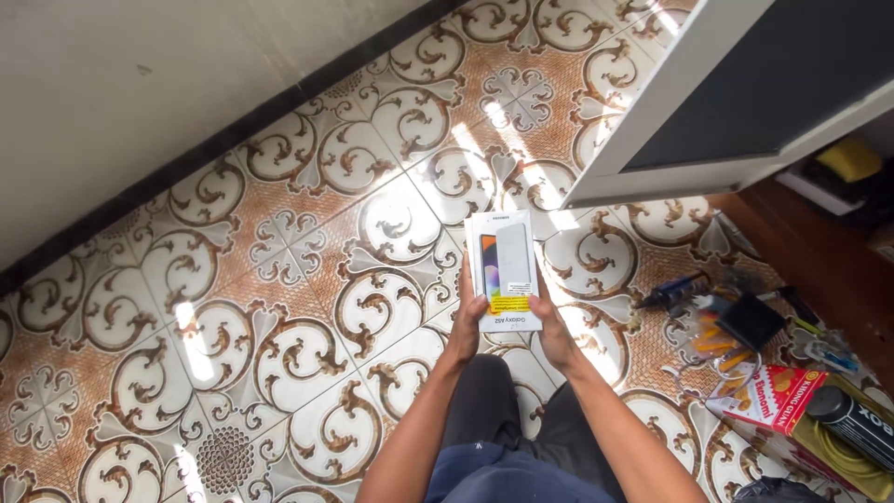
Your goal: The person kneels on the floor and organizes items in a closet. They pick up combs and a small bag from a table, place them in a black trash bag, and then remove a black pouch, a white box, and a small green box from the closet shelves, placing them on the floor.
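A floor of patterned brown-and-white tiles [279, 307] spread out beyond the fingers on every side, meeting a pale wall [140, 102] with a dark skirting strip far off past the left fingertips. A white-framed panel [708, 102] angled in above and beyond the right fingers. Well out to the right of the right fingers lay a scatter of small tools [726, 321], a red-and-white carton [773, 396] and a yellow box [843, 447] carrying a dark can [852, 419], seemingly kept within reach. At the centre, a person standing over the tiles held a flat white phone box [504, 270] level and face up, apparently so its printed lid could be viewed from above. The left hand [466, 331] pressed the box's left edge, thumb curled onto the lid; the right hand [556, 335] clamped the right edge from below, fingers closed under it. The box sat between both sets of fingers, clear of the floor
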